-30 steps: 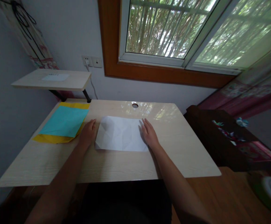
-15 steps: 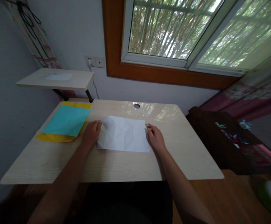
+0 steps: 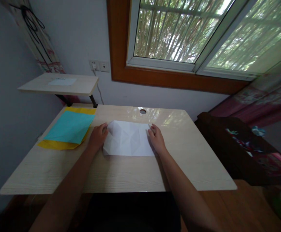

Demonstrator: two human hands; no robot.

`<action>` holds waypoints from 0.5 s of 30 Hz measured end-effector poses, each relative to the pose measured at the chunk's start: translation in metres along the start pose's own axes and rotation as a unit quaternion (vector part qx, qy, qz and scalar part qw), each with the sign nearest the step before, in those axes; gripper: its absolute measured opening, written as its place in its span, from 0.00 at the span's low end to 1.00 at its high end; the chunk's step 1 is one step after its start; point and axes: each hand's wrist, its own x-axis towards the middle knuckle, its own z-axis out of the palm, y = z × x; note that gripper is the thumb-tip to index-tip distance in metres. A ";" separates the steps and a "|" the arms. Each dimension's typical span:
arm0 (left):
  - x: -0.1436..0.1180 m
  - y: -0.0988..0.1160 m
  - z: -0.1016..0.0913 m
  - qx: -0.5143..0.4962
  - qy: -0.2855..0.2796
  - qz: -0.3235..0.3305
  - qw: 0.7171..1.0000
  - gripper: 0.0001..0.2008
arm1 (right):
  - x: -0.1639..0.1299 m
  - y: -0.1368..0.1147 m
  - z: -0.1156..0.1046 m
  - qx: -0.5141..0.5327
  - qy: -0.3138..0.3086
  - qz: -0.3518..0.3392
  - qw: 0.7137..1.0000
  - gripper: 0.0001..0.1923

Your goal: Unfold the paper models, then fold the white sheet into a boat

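Note:
A white sheet of paper [image 3: 129,138] with crossing fold creases lies in front of me, its middle slightly raised. My left hand [image 3: 98,137] is closed at the paper's left edge, thumb and fingers pinching it near the upper left corner. At the opposite edge, my right hand [image 3: 156,138] grips the paper's upper right side between thumb and fingers. Left of my left hand, a light blue sheet [image 3: 70,126] rests on top of a yellow sheet [image 3: 58,145].
The pale wooden desk [image 3: 188,167] has a round cable hole [image 3: 143,111] near its back edge. A raised shelf [image 3: 36,84] at the back left carries a white paper slip [image 3: 62,82]. Dark furniture [image 3: 217,138] with small items stands to the right, below a window [image 3: 169,35].
My right hand has moved inward to the left, bringing the paper's right edge with it. The paper bows up more, and its creases stand out.

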 end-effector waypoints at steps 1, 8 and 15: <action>0.003 0.000 0.001 -0.009 0.004 -0.009 1.000 0.20 | 0.002 -0.002 0.001 -0.006 0.011 -0.007 1.000 0.28; 0.012 0.003 0.004 -0.009 0.021 -0.023 0.999 0.21 | 0.003 -0.007 0.001 -0.049 0.059 -0.057 0.995 0.24; 0.010 0.000 0.007 0.023 0.053 -0.009 0.998 0.20 | -0.004 -0.016 -0.002 -0.083 0.061 -0.049 0.993 0.24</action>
